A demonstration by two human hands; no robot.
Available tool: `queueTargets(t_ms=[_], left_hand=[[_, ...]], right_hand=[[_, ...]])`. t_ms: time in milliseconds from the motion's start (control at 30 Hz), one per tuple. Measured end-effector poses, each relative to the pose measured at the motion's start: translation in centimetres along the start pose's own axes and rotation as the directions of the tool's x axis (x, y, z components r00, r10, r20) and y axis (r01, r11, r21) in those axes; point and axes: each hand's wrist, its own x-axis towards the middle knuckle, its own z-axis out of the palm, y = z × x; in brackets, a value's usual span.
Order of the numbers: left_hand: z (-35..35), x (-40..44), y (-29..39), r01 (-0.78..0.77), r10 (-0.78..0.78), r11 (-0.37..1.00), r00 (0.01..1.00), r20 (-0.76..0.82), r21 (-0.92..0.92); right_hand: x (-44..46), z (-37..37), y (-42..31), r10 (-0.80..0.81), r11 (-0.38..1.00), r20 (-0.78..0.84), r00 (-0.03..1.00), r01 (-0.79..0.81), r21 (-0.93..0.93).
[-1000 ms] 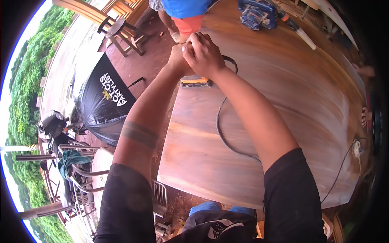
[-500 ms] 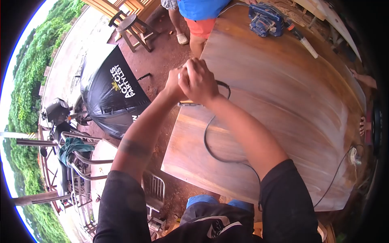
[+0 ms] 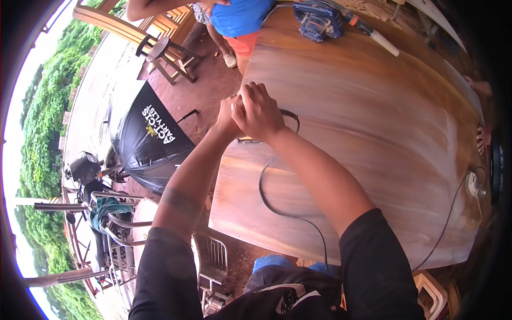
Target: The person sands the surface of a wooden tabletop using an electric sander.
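Observation:
My right hand [image 3: 260, 114] is closed over the top of a corded power tool near the left edge of a broad wooden slab [image 3: 341, 154]. Beside and partly under it, my left hand [image 3: 228, 116] is also closed, its fingers mostly hidden. The tool's body lies beneath both hands; only a thin yellowish strip of its base [image 3: 249, 140] shows, so its exact kind cannot be made out. From it a black cord [image 3: 262, 186] loops across the slab towards my body.
A blue blower [image 3: 320, 21] with a pale nozzle lies at the slab's far end. Beyond stands a person in a blue top [image 3: 237, 16]. Left of the slab are a black umbrella [image 3: 152, 138], a wooden stool [image 3: 162, 50] and a motorcycle [image 3: 88, 170]. Another person's hand [image 3: 480, 140] touches the right edge.
The view has shifted, so the slab's far end and blower appear further left and higher. My hands stay clasped on the tool. The other person's arm now shows at the top left.

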Motion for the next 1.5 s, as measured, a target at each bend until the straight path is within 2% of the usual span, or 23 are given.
queueTargets(t_ms=[167,267,367,433,467,567,667,767,867,967,1067,1167,1367,1500], left_hand=[[1.5,3.6,2.8,-0.025,0.021,0.997,0.998,-0.057,-0.076],[3.2,5.9,4.9,-0.091,0.088,0.995,0.994,-0.061,-0.037],[4.2,8.7,8.1,-0.090,0.090,0.996,0.996,0.014,-0.025],[5.1,10.4,10.3,-0.111,0.111,0.988,0.994,-0.013,-0.105],[5.6,11.3,11.6,-0.121,0.118,0.982,0.993,-0.028,-0.145],[7.0,13.8,15.7,-0.125,0.126,0.987,0.992,0.007,-0.098],[8.2,16.4,20.1,-0.203,0.200,0.972,0.979,-0.040,-0.115],[10.0,18.7,24.0,-0.226,0.227,0.967,0.974,-0.004,-0.114],[10.9,20.8,28.7,-0.182,0.193,0.969,0.980,0.055,-0.165],[12.0,23.0,33.6,-0.107,0.151,0.971,0.967,0.205,-0.212],[13.6,24.9,37.9,-0.243,0.257,0.960,0.961,0.099,-0.137],[14.1,26.8,42.6,-0.299,0.310,0.949,0.944,0.110,-0.099],[16.6,29.9,50.2,-0.297,0.316,0.948,0.923,0.219,-0.115],[18.1,31.5,55.0,-0.350,0.368,0.929,0.911,0.186,-0.122]], right_hand=[[-0.2,-3.8,2.6,0.021,0.999,-0.048,0.999,-0.023,-0.028],[-1.0,-6.7,4.3,0.036,0.998,-0.070,0.997,-0.039,-0.052],[-1.9,-10.3,6.0,0.070,0.995,-0.089,0.994,-0.075,-0.063],[-2.7,-12.9,7.2,0.083,0.992,-0.105,0.991,-0.093,-0.088],[-3.1,-14.3,7.8,0.089,0.990,-0.112,0.990,-0.100,-0.101],[-4.6,-18.4,9.5,0.121,0.986,-0.134,0.984,-0.135,-0.102],[-6.4,-23.1,11.0,0.149,0.978,-0.155,0.977,-0.168,-0.123],[-8.1,-27.5,12.5,0.172,0.972,-0.166,0.971,-0.195,-0.133],[-10.2,-31.7,14.0,0.155,0.965,-0.243,0.958,-0.199,-0.169],[-12.2,-36.1,15.4,0.172,0.956,-0.266,0.948,-0.226,-0.187],[-14.3,-40.5,16.6,0.171,0.948,-0.292,0.941,-0.238,-0.210],[-16.3,-44.6,17.7,0.202,0.937,-0.292,0.935,-0.271,-0.221],[-20.2,-51.8,19.4,0.236,0.908,-0.335,0.912,-0.330,-0.257],[-22.7,-56.1,20.3,0.244,0.886,-0.364,0.899,-0.359,-0.293]])
